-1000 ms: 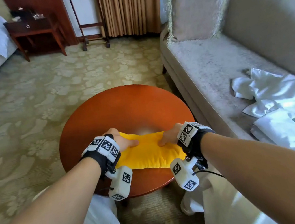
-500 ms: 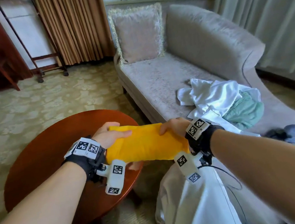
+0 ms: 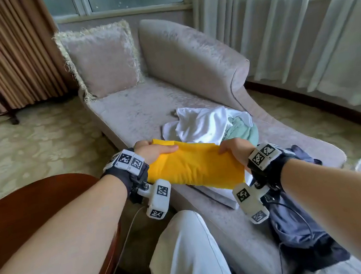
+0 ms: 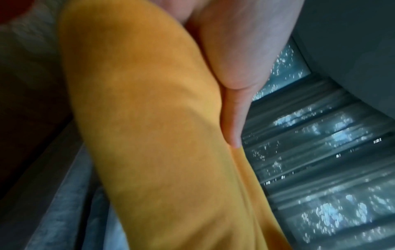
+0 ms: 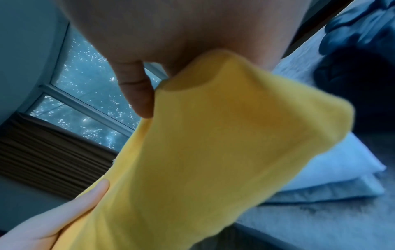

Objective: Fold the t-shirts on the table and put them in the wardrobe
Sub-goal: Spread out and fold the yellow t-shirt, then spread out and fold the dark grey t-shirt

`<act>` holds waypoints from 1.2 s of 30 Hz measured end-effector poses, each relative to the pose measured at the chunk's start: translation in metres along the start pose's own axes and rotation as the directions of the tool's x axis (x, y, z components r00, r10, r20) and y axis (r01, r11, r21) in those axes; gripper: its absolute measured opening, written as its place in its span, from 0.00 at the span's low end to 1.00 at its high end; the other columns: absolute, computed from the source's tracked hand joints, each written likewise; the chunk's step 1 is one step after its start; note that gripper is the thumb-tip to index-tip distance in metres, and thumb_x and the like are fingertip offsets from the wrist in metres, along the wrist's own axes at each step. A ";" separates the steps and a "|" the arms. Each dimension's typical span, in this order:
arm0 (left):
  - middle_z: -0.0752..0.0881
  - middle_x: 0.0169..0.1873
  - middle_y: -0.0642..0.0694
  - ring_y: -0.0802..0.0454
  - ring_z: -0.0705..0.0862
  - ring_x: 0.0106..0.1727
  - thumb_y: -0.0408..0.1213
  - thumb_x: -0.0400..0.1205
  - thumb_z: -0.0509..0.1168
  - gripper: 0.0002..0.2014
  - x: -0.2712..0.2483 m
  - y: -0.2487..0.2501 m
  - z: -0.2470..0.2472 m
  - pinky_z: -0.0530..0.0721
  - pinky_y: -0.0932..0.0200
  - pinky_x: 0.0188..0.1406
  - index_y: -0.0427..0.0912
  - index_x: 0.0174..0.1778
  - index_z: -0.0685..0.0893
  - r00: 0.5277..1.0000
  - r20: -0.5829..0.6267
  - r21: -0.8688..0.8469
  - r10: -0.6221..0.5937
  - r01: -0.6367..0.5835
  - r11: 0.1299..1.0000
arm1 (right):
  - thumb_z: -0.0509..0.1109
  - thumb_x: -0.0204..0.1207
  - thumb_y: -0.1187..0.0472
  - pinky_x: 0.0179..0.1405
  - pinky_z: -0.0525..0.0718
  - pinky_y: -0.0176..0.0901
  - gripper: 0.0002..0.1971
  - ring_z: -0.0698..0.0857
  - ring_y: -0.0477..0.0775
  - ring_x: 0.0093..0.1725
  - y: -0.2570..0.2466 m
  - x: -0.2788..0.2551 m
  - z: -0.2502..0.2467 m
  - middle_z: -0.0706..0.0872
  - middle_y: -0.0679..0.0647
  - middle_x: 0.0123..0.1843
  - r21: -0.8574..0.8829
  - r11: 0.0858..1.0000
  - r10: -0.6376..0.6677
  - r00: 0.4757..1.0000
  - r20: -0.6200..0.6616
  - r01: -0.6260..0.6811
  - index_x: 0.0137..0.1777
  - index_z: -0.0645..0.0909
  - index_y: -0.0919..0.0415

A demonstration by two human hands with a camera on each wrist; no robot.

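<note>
Both hands [image 3: 194, 150] carried yellow t-shirt [image 3: 193, 167] from table [image 3: 33, 204]; now over chaise [image 3: 139, 112].

Two hands, the left hand [image 3: 153, 151] and right hand [image 3: 234, 150], share one folded yellow t-shirt [image 3: 193, 167]. One round desk [image 3: 23, 212], one chaise [image 3: 138, 110] with one cushion [image 3: 101, 62], and three loose garments: white [image 3: 201, 124], green [image 3: 243, 128], dark blue [image 3: 299, 231].

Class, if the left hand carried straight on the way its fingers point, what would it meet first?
Probably the right hand at the far end of the yellow shirt which the left hand also holds; depth is uncertain.
</note>
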State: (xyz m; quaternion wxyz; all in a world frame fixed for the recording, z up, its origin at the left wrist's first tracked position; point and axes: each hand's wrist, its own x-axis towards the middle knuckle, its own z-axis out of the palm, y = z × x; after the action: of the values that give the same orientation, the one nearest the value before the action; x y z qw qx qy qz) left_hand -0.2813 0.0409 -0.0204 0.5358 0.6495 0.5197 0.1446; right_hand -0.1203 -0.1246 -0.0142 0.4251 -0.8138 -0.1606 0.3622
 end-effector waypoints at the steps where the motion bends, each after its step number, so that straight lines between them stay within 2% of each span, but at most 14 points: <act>1: 0.74 0.76 0.40 0.39 0.75 0.74 0.51 0.66 0.83 0.53 0.007 0.003 0.013 0.77 0.45 0.71 0.36 0.83 0.64 1.000 0.015 0.014 0.003 -0.003 1.000 | 0.70 0.72 0.66 0.39 0.76 0.42 0.05 0.79 0.60 0.47 0.006 0.008 -0.008 0.82 0.65 0.56 0.012 1.000 0.028 1.000 -0.011 -0.028 0.46 0.81 0.66; 3: 0.73 0.77 0.40 0.41 0.73 0.75 0.50 0.66 0.83 0.53 0.023 0.007 0.037 0.75 0.50 0.71 0.37 0.82 0.64 0.999 0.040 0.037 0.001 -0.003 0.999 | 0.71 0.73 0.67 0.32 0.75 0.40 0.10 0.80 0.58 0.40 0.018 0.022 -0.020 0.83 0.65 0.54 0.013 0.997 0.075 0.997 -0.023 -0.074 0.54 0.80 0.68; 8: 0.71 0.79 0.42 0.43 0.70 0.78 0.48 0.68 0.82 0.50 0.066 0.008 0.083 0.70 0.54 0.72 0.38 0.82 0.64 0.995 0.101 0.109 -0.026 0.015 0.994 | 0.75 0.74 0.66 0.41 0.82 0.43 0.17 0.82 0.55 0.44 0.046 0.069 -0.036 0.84 0.59 0.54 -0.097 0.992 0.085 0.996 0.023 -0.083 0.63 0.84 0.65; 11: 0.72 0.78 0.41 0.43 0.72 0.77 0.49 0.68 0.82 0.49 0.091 0.009 0.103 0.71 0.53 0.73 0.39 0.81 0.66 0.995 0.098 0.181 -0.028 0.010 0.983 | 0.77 0.72 0.63 0.54 0.86 0.51 0.14 0.83 0.58 0.50 0.060 0.096 -0.038 0.84 0.54 0.47 -0.152 0.984 0.093 0.996 0.015 -0.089 0.58 0.86 0.60; 14: 0.77 0.74 0.40 0.42 0.77 0.72 0.53 0.63 0.84 0.49 0.112 0.004 0.121 0.76 0.50 0.68 0.38 0.77 0.73 0.997 0.068 0.253 -0.024 0.006 0.967 | 0.78 0.71 0.62 0.56 0.87 0.56 0.10 0.86 0.60 0.51 0.072 0.118 -0.038 0.84 0.54 0.43 -0.144 0.980 0.139 0.990 0.011 -0.136 0.51 0.86 0.57; 17: 0.82 0.68 0.37 0.41 0.82 0.65 0.55 0.60 0.85 0.47 0.126 -0.014 0.142 0.80 0.53 0.61 0.36 0.72 0.78 0.999 0.017 0.306 0.036 -0.039 0.951 | 0.80 0.68 0.62 0.53 0.89 0.61 0.10 0.88 0.64 0.50 0.089 0.137 -0.035 0.88 0.61 0.47 -0.170 0.967 0.194 0.981 0.006 -0.190 0.48 0.87 0.60; 20: 0.86 0.58 0.45 0.47 0.83 0.56 0.57 0.61 0.84 0.39 0.135 -0.035 0.161 0.77 0.60 0.50 0.43 0.64 0.83 0.995 0.010 0.376 0.099 -0.096 0.922 | 0.81 0.64 0.57 0.49 0.90 0.55 0.10 0.88 0.61 0.44 0.114 0.152 -0.027 0.88 0.59 0.43 -0.253 0.941 0.230 0.973 -0.017 -0.226 0.42 0.87 0.58; 24: 0.84 0.58 0.46 0.42 0.78 0.64 0.63 0.64 0.78 0.33 0.142 -0.047 0.171 0.73 0.48 0.65 0.49 0.60 0.80 0.983 -0.048 0.551 0.176 -0.121 0.826 | 0.79 0.67 0.50 0.30 0.79 0.38 0.13 0.83 0.49 0.37 0.127 0.159 -0.021 0.84 0.51 0.40 -0.371 0.906 0.195 0.979 -0.058 -0.203 0.46 0.82 0.55; 26: 0.82 0.62 0.47 0.41 0.74 0.68 0.70 0.65 0.74 0.35 0.141 -0.047 0.170 0.66 0.43 0.66 0.51 0.60 0.78 0.979 -0.053 0.668 0.198 -0.112 0.735 | 0.77 0.69 0.49 0.24 0.72 0.35 0.14 0.77 0.44 0.32 0.125 0.159 -0.019 0.80 0.48 0.37 -0.407 0.893 0.173 0.982 -0.082 -0.191 0.50 0.78 0.50; 28: 0.80 0.65 0.45 0.40 0.72 0.70 0.74 0.64 0.70 0.39 0.139 -0.046 0.170 0.64 0.41 0.65 0.49 0.62 0.76 0.981 -0.060 0.708 0.187 -0.090 0.701 | 0.76 0.71 0.48 0.25 0.74 0.35 0.18 0.78 0.45 0.34 0.123 0.158 -0.016 0.81 0.49 0.43 -0.445 0.876 0.161 0.982 -0.096 -0.187 0.57 0.79 0.52; 30: 0.78 0.67 0.43 0.38 0.71 0.71 0.75 0.65 0.68 0.41 0.136 -0.042 0.171 0.65 0.40 0.65 0.48 0.65 0.75 0.979 -0.075 0.703 0.191 -0.084 0.706 | 0.77 0.68 0.45 0.41 0.84 0.41 0.28 0.84 0.53 0.49 0.124 0.159 -0.015 0.83 0.54 0.57 -0.510 0.840 0.139 0.982 -0.128 -0.186 0.65 0.78 0.57; 32: 0.76 0.69 0.43 0.39 0.69 0.73 0.74 0.67 0.67 0.40 0.125 -0.034 0.172 0.65 0.39 0.67 0.50 0.67 0.74 0.970 -0.090 0.666 0.226 -0.110 0.738 | 0.78 0.64 0.41 0.55 0.84 0.47 0.34 0.81 0.58 0.61 0.122 0.156 -0.021 0.79 0.57 0.65 -0.533 0.827 0.094 0.979 -0.182 -0.178 0.67 0.75 0.57; 34: 0.75 0.71 0.44 0.39 0.68 0.74 0.70 0.70 0.67 0.36 0.113 -0.020 0.175 0.65 0.38 0.70 0.49 0.68 0.74 0.968 -0.094 0.575 0.232 -0.137 0.807 | 0.77 0.62 0.39 0.55 0.84 0.49 0.35 0.81 0.58 0.60 0.117 0.152 -0.032 0.78 0.57 0.64 -0.478 0.859 0.083 0.971 -0.225 -0.184 0.67 0.76 0.55; 36: 0.76 0.69 0.43 0.39 0.70 0.72 0.65 0.70 0.70 0.34 0.100 -0.003 0.180 0.69 0.39 0.71 0.47 0.66 0.75 0.976 -0.072 0.418 0.206 -0.158 0.895 | 0.76 0.61 0.42 0.46 0.84 0.46 0.28 0.83 0.58 0.54 0.111 0.145 -0.048 0.80 0.57 0.61 -0.399 0.901 0.074 0.966 -0.247 -0.171 0.60 0.81 0.55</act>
State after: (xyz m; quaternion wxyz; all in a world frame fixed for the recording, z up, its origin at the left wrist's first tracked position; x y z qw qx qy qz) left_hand -0.1070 0.0254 -0.1295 0.3415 0.7836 0.5051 0.1188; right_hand 0.0085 -0.1349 -0.1512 0.2332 -0.9301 -0.1327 0.2509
